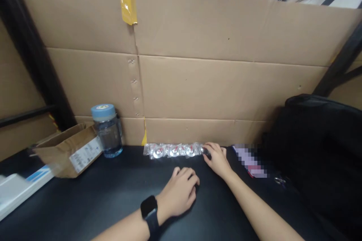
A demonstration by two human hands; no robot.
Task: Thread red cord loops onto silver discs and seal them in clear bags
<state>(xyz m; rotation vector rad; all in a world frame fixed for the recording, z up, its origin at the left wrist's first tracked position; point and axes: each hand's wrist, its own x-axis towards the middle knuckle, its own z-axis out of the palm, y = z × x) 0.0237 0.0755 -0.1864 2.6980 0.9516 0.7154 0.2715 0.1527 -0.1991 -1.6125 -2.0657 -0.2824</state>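
Note:
Along the foot of the cardboard wall lies a row of small clear plastic packets point(174, 151), each with a round silver piece and red marks. What kind of article they hold I cannot tell. At the row's right end, my right hand point(217, 159) has its fingers closed on the last packet point(204, 151), mostly covered by them. My left hand point(179, 190) rests on the black table point(113, 199), nearer to me than the row and apart from it. Its fingers are loosely bent and somewhat apart, with nothing seen in them. A black watch point(149, 207) is on the left wrist.
At left stand a blue-lidded water bottle point(107, 131), an open cardboard box point(68, 150) and a white object point(25, 192). A black bag point(319, 150) fills the right side, beside a blurred-out flat item point(250, 160). A cardboard wall point(198, 83) closes off the back.

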